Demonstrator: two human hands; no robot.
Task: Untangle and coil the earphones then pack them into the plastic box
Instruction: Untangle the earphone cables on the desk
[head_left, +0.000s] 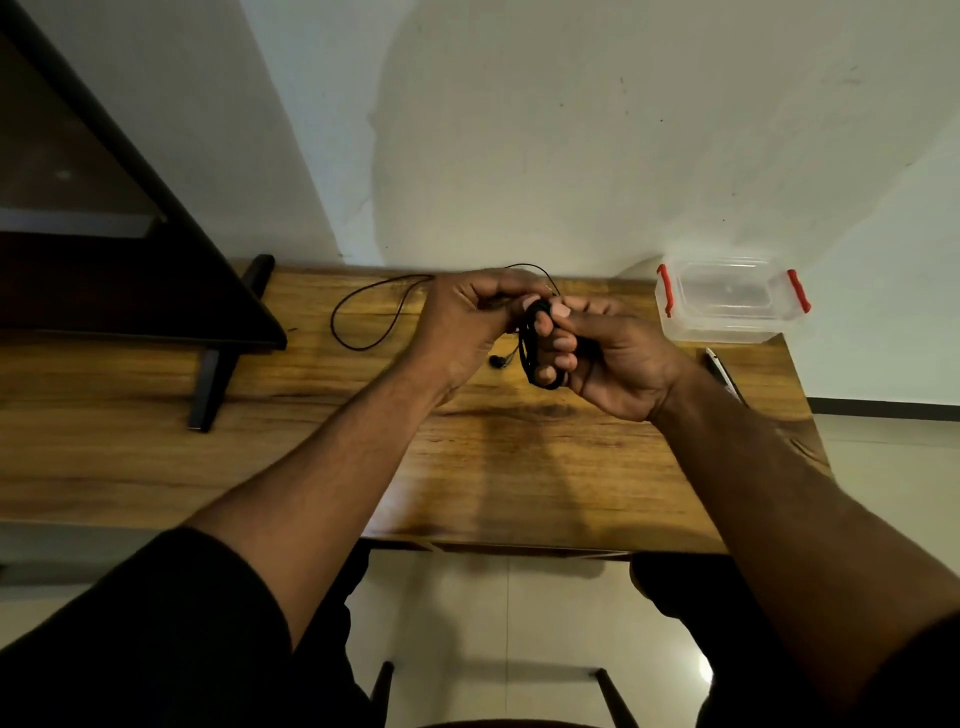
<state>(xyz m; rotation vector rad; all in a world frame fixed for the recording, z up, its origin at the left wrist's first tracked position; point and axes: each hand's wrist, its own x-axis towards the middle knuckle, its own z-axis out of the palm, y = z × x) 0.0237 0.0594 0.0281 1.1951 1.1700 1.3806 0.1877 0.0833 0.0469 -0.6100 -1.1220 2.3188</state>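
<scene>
You've got one wooden bench (519, 467) in front of you, with the one plastic box (727, 301) sitting at its far right corner, lid on, both red clips at the ends (so that still needs opening before anything goes in).

Your right hand (613, 353) is curled around the coil of the earphones (535, 348), the black loops wrapped over your fingers. Your left hand (467, 317) is closed on the cord right beside the coil, feeding it in. One long loose loop of cable (363, 312) trails off to the left across the bench, and one earbud (496, 361) dangles just under your hands; I can't see the second bud.

What could go wrong, I reckon: that loose loop isn't wound yet, so if you pull it in fast it may kink or twist back on itself. The coil also looks only held by your fingers, so sliding it off carelessly could let it spring open. And you'll need a free hand for those two clips, which means the coil gets held one-handed.
</scene>
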